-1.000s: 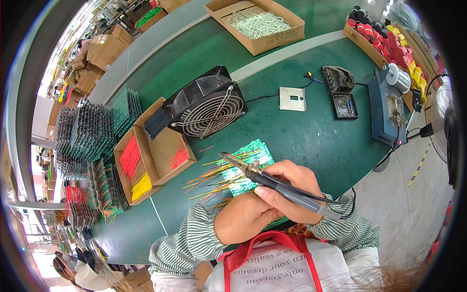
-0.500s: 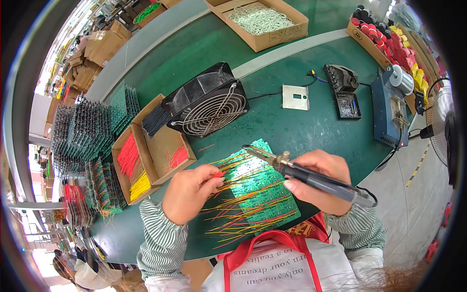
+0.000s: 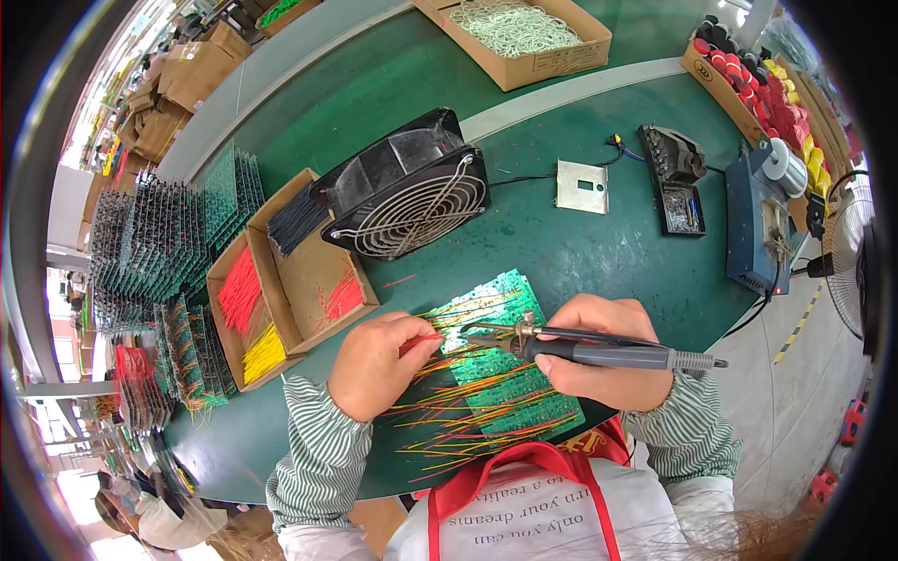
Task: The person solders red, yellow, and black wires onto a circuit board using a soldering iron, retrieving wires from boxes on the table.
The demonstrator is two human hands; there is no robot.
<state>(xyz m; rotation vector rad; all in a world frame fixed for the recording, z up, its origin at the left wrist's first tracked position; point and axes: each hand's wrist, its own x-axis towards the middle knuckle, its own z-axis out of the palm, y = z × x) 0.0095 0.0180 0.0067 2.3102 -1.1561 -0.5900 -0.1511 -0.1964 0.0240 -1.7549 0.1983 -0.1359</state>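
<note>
A green circuit board panel (image 3: 520, 297) lies on the bench in front of me, with rows of thin red and yellow wires (image 3: 440, 411) sticking out past its left side. My left hand (image 3: 383, 363) is at the panel's left edge, thumb and forefinger pinched on red wires (image 3: 421, 342). My right hand (image 3: 608, 348) grips a dark-handled soldering iron (image 3: 599, 354) with a metal clamp near its front. The iron lies nearly level over the panel, its tip close to the left fingertips. Whether the tip touches the board I cannot tell.
Left of the panel, a cardboard box (image 3: 292, 351) holds red, yellow and black wires. Behind it stands a black fan (image 3: 402, 192). Stacked circuit boards (image 3: 154, 252) are far left. A blue soldering station (image 3: 753, 224) with a solder spool (image 3: 784, 166) stands at right, near a metal plate (image 3: 582, 187).
The soldering iron has swung from a slant to nearly level, and its tip has come down nearer my left fingertips. My left hand has shifted slightly right, still pinching red wires.
</note>
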